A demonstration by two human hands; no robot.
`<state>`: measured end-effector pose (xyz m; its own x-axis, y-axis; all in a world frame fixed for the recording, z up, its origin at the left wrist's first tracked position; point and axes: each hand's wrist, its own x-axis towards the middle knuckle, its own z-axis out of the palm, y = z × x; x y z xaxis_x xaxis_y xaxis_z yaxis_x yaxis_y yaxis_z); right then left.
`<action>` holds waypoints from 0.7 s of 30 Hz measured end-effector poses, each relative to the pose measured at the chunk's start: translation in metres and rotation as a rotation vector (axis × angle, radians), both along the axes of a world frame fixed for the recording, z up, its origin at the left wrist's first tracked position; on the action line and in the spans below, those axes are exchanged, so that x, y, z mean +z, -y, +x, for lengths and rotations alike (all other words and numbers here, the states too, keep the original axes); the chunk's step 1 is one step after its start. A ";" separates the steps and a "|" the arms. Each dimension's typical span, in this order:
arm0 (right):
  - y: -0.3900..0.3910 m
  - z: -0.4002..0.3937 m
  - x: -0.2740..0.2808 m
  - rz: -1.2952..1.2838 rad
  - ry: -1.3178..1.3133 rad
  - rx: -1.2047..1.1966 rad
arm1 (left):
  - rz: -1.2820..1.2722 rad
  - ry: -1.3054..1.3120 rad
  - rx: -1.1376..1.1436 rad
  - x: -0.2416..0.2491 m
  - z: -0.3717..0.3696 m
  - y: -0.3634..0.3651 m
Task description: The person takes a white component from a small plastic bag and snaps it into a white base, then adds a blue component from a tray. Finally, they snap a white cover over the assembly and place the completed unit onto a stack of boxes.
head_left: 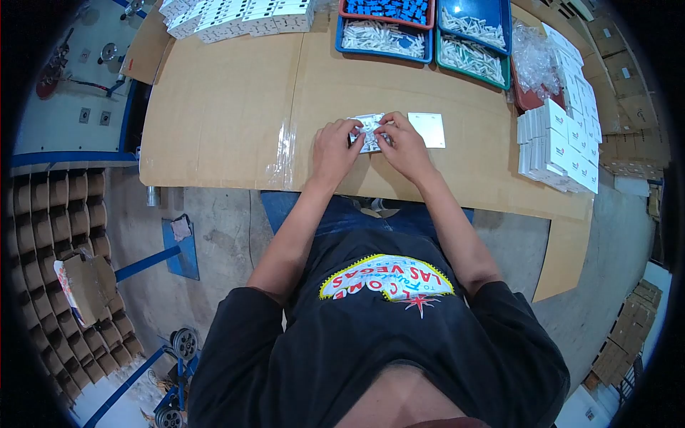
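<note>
Head camera view: bent fingers of the left hand [335, 148] and right hand [405, 146] grip a white piece [369, 131] near the front edge of cardboard [221, 118], bare toward nine o'clock. The upside-down shirt [385, 314] reads "LAS VEGAS"; trays [385, 52] sit at one o'clock, white boxes [560, 150] at three, above concrete floor [221, 235].

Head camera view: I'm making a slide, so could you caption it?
Left hand and right hand touch a small white piece on brown cardboard, beside a flat white rectangular card.

Trays [385, 53] at the table's [221, 121] back — box stacks [560, 150] right, more boxes [250, 18] back left.
</note>
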<state>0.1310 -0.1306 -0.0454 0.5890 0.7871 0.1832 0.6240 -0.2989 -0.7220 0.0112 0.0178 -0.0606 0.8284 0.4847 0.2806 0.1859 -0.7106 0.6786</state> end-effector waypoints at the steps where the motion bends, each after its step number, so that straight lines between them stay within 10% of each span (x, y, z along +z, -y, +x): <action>1: 0.000 -0.001 0.000 0.017 0.073 -0.004 | 0.033 -0.024 -0.007 0.001 -0.001 0.000; 21: 0.004 -0.010 0.001 -0.103 0.302 -0.014 | 0.033 0.087 0.008 -0.006 -0.007 0.007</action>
<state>0.1213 -0.1342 -0.0447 0.5311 0.8027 0.2712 0.8006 -0.3707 -0.4707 0.0043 0.0106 -0.0668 0.7966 0.4805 0.3669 0.1332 -0.7315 0.6687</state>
